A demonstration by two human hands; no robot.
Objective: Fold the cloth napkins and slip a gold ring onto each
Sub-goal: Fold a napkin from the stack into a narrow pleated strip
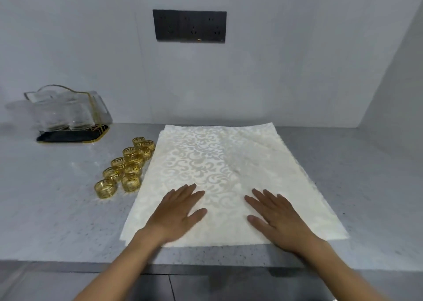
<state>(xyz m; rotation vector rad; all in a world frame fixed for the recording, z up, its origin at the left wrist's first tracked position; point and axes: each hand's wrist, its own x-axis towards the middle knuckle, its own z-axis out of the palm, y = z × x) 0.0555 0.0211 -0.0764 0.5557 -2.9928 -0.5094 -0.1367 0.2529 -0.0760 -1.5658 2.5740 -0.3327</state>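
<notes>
Left hand [177,213] and right hand [278,219] — no grip, fingers straight, palms flat on near half of cream napkin stack [219,163]. Stack flat on bench [57,209], long axis near-to-far. Gold rings [126,165] clustered just left — apart from hands.

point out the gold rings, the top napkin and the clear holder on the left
gold rings [124,167], head view, middle of the cluster
top napkin [219,159], head view, patterned centre of the cloth
clear holder [66,110], head view, its transparent front wall
</notes>
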